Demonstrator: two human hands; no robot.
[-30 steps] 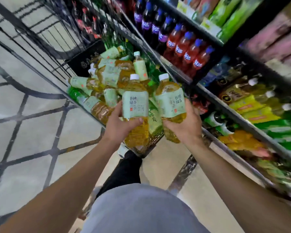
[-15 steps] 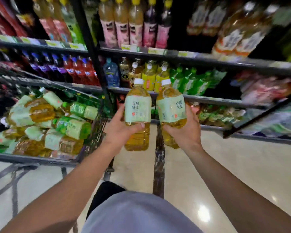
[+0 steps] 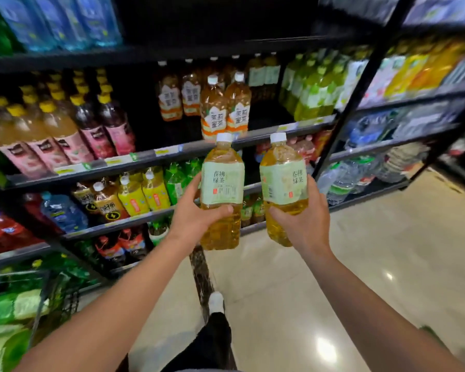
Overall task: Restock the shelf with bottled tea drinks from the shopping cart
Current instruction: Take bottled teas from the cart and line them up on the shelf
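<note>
Each of my hands holds one upright bottle of golden tea with a pale green label and a white cap. My left hand (image 3: 192,213) grips the left tea bottle (image 3: 222,183) around its lower body. My right hand (image 3: 305,218) grips the right tea bottle (image 3: 282,183) the same way. Both bottles are held in front of the drinks shelf (image 3: 172,151), below a row of similar amber tea bottles (image 3: 224,108). The shopping cart (image 3: 46,299) with more green-labelled bottles shows at the lower left, blurred.
Black shelf boards carry pink-labelled drinks (image 3: 51,135) at left, yellow and green bottles (image 3: 151,189) lower down, and green bottles (image 3: 312,87) at upper right. A black upright post (image 3: 344,114) divides the shelving. A foot in a white shoe (image 3: 215,302) stands on the glossy beige floor.
The view has swung from the cart to the shelf. Both bottles were lifted out of the cart and carried right and up; the cart has slid to the lower left corner.
</note>
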